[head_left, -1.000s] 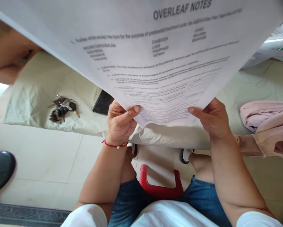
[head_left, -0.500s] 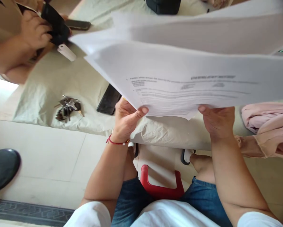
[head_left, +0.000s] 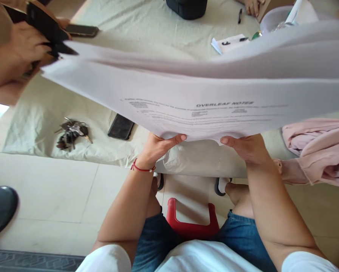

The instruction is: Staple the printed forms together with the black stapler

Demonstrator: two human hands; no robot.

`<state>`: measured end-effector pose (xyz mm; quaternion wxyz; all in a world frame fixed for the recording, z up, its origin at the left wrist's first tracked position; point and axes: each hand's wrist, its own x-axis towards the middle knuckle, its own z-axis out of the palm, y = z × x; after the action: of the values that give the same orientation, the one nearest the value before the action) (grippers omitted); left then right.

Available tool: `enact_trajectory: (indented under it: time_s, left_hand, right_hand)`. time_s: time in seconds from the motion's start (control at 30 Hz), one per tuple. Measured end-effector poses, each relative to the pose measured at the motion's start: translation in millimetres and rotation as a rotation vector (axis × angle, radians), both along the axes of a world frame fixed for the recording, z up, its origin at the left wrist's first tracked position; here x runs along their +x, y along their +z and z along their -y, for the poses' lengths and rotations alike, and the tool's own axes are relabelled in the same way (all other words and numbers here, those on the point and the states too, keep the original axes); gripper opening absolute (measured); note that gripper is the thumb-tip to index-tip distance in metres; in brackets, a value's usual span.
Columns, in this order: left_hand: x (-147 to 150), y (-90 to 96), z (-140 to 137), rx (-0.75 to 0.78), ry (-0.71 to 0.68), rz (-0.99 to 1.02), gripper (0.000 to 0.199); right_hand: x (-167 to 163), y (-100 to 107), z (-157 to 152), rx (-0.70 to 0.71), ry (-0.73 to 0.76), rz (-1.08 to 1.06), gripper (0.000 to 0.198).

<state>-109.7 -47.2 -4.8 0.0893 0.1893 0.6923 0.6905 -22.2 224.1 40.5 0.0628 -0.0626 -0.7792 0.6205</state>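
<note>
A stack of printed paper sheets (head_left: pixel 169 90) is held up over the cloth-covered table, its top page headed "OVERLEAF NOTES". My left hand (head_left: pixel 160 146), with a red string bracelet at the wrist, grips the near edge, thumb on top and fingers hidden beneath. Farther right along that edge, my right hand (head_left: pixel 244 146) pinches the stack the same way. The sheets bow between the hands and fan apart at the far side. A black smartphone (head_left: pixel 121 126) lies on the cloth just left of my left hand.
A key bunch (head_left: pixel 73 133) lies left of the phone. Pink fabric (head_left: pixel 319 147) hangs over the table edge at right. Another person's hand (head_left: pixel 30 41) holds a dark object at upper left. A black case (head_left: pixel 187 7) stands at the back; a red stool (head_left: pixel 192 226) is beneath me.
Both hands have drawn closer together along the near edge. The stack has swung left and tilted lower at the back, uncovering a pen, papers and a plastic tub behind it.
</note>
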Motion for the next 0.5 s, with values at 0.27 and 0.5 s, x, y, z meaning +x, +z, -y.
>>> enact_trajectory:
  time_s: [0.27, 0.5]
  left_hand:
    - [2, -1.4, 7, -0.035, -0.014, 0.005, 0.047]
    - [3, 7.4, 18, -0.2, -0.186, 0.07, 0.036]
  right_hand:
    - [-2, 2, -1, -0.089, 0.047, 0.036, 0.065]
    - [1, -5, -3, -0.063, -0.022, 0.107, 0.073]
